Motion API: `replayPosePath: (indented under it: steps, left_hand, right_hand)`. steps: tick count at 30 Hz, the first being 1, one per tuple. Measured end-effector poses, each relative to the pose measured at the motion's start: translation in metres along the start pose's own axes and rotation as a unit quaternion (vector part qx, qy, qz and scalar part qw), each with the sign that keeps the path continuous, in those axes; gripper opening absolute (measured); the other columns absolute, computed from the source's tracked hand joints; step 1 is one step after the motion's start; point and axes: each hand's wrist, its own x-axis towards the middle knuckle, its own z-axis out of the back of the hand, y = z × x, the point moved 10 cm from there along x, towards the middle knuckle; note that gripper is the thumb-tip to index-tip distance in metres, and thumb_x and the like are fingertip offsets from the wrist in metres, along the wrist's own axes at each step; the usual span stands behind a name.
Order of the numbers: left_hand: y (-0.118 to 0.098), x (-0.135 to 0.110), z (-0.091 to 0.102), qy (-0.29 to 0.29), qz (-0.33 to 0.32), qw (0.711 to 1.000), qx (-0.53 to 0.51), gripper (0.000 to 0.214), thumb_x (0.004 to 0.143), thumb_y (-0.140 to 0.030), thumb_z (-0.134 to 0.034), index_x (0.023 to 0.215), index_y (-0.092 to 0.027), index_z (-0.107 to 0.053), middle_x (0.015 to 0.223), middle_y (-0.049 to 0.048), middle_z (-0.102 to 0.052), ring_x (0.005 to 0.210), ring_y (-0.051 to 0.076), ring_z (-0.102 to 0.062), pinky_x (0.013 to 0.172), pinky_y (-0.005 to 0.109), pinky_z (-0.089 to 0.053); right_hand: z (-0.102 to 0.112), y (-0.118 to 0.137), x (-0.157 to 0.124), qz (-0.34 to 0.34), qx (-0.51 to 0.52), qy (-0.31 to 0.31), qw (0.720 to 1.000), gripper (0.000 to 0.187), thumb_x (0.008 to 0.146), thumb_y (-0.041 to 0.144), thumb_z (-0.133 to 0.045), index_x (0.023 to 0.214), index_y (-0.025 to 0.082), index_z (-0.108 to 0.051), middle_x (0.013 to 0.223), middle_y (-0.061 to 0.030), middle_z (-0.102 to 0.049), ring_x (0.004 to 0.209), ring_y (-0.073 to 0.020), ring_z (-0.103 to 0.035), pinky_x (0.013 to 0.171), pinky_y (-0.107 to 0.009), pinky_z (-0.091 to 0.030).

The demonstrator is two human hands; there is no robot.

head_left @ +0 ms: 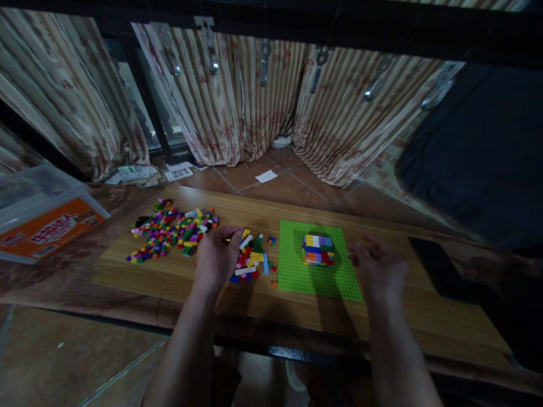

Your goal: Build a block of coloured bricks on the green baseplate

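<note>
My left hand (215, 257) is over the left side of a small heap of toy building bricks (250, 263). Its thumb and forefinger are pinched together, with a tiny purplish brick (242, 230) showing at the tips. Right of this heap lies a green studded baseplate (292, 277). On it sits a multicoloured block of joined bricks (318, 250), with white, blue, purple, orange and red pieces on top. My right hand (380, 271) hovers at the baseplate's right edge, apart from the block. Its fingers are curled in and slightly blurred; whatever they hold is hidden.
A larger spread of loose bricks (169, 232) covers the left part of the wooden tabletop (148, 282). A clear plastic box with an orange label (51, 226) stands beyond it. At the right lies a flat dark object (441, 268). Striped curtains (254, 102) hang behind.
</note>
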Motion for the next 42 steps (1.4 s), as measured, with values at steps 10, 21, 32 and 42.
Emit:
replayPosePath:
  steps: [10,21,32,42]
  left_hand:
    - [0.003,0.002,0.007,-0.024,-0.037,0.999,0.014,0.022,0.081,-0.029,-0.057,0.084,-0.016,-0.074,0.067,-0.0006,-0.067,0.060,0.011,-0.055,0.056,0.020,-0.040]
    - [0.003,0.002,0.009,-0.026,-0.031,0.999,-0.003,0.020,0.081,-0.025,-0.056,0.081,-0.015,-0.073,0.069,0.0000,-0.067,0.063,0.012,-0.057,0.060,0.021,-0.042]
    - [0.005,0.002,0.012,-0.027,-0.030,0.999,-0.010,0.021,0.081,-0.027,-0.056,0.083,-0.015,-0.073,0.068,0.0004,-0.066,0.063,0.012,-0.057,0.057,0.021,-0.041]
    - [0.009,0.005,0.009,-0.027,-0.038,0.999,-0.013,0.025,0.080,-0.033,-0.057,0.088,-0.016,-0.074,0.070,0.0002,-0.067,0.061,0.012,-0.056,0.055,0.020,-0.041]
  right_hand:
    - [-0.072,0.053,-0.064,0.138,0.056,0.207,0.967,0.026,0.080,0.039,-0.063,0.096,0.020,-0.070,0.087,-0.0048,-0.074,0.075,-0.0173,-0.067,0.072,-0.033,-0.054]
    - [-0.127,0.047,-0.113,0.210,-0.156,0.392,0.882,0.019,0.086,0.031,-0.054,0.092,0.023,-0.070,0.082,-0.0016,-0.073,0.070,-0.0162,-0.064,0.064,-0.027,-0.045]
    - [-0.144,0.045,-0.116,0.251,-0.240,0.351,0.870,0.014,0.082,0.026,-0.056,0.080,0.023,-0.069,0.083,-0.0031,-0.067,0.075,-0.0176,-0.062,0.069,-0.029,-0.043]
    - [-0.108,0.058,-0.097,0.161,-0.073,0.310,0.934,0.016,0.083,0.030,-0.052,0.081,0.021,-0.065,0.074,-0.0014,-0.069,0.066,-0.0155,-0.062,0.064,-0.026,-0.046]
